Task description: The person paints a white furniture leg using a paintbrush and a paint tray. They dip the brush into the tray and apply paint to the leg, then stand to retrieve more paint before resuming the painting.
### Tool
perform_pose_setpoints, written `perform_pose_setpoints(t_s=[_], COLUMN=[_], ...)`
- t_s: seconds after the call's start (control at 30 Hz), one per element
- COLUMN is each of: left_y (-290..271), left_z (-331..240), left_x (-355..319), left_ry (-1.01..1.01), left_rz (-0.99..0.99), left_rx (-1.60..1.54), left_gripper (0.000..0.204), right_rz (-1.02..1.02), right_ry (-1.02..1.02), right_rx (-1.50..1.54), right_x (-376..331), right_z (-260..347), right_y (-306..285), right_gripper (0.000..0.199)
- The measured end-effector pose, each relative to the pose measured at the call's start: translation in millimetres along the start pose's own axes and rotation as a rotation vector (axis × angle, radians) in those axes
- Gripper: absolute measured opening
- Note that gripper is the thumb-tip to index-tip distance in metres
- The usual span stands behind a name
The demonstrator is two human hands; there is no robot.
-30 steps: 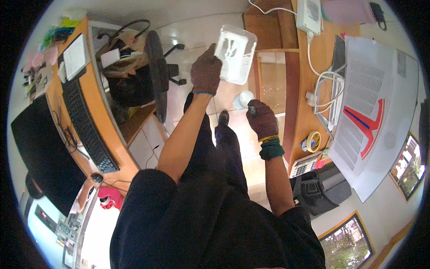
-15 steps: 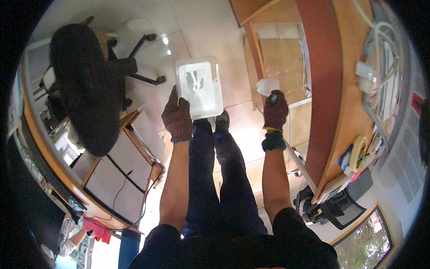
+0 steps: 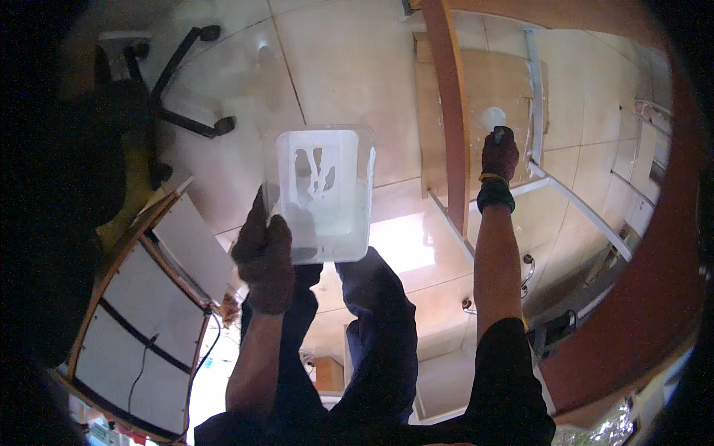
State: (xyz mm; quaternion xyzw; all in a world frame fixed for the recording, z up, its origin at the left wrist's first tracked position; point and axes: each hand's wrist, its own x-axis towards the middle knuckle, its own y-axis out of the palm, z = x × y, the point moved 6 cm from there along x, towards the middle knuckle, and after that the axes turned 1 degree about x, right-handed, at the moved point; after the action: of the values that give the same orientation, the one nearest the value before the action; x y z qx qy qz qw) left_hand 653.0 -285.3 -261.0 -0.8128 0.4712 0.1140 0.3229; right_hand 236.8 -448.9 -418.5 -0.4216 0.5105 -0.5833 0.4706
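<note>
My left hand, in a dark knitted glove, grips the near left side of a translucent plastic tub. White paint coats the inside of the tub, with bare streaks on its bottom. On the right, my gloved right hand reaches out under a table, between a brown wooden board and a white metal leg. It is closed on what looks like a paintbrush with a white, rounded tip; the glove hides most of the handle.
Cardboard spattered with white lies on the tiled floor beneath the table frame. A brown tabletop edge curves along the right. Black office chair legs stand at the far left, and a white-panelled cabinet is at the near left.
My body has bent lower, bringing the floor closer. My right hand has gone farther right with the brush, in under the table. The tub remains in my left hand.
</note>
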Motion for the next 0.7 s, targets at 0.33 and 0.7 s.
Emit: perform_pose_setpoints(t_s=[0.33,0.7], left_y=[-6.7,-10.3], left_z=[-19.5,-19.1], left_x=[19.6,22.5], left_ry=[0.056,0.054], left_rz=[-0.025,-0.007], left_rx=[0.210,0.211], left_gripper=[0.040,0.040], right_rz=[0.012,0.072], right_ry=[0.094,0.256], right_rx=[0.030,0.228], right_x=[33.8,35.5], right_z=[-65.8,-97.9], right_y=[107.2,128.7], right_gripper=[0.018,0.030])
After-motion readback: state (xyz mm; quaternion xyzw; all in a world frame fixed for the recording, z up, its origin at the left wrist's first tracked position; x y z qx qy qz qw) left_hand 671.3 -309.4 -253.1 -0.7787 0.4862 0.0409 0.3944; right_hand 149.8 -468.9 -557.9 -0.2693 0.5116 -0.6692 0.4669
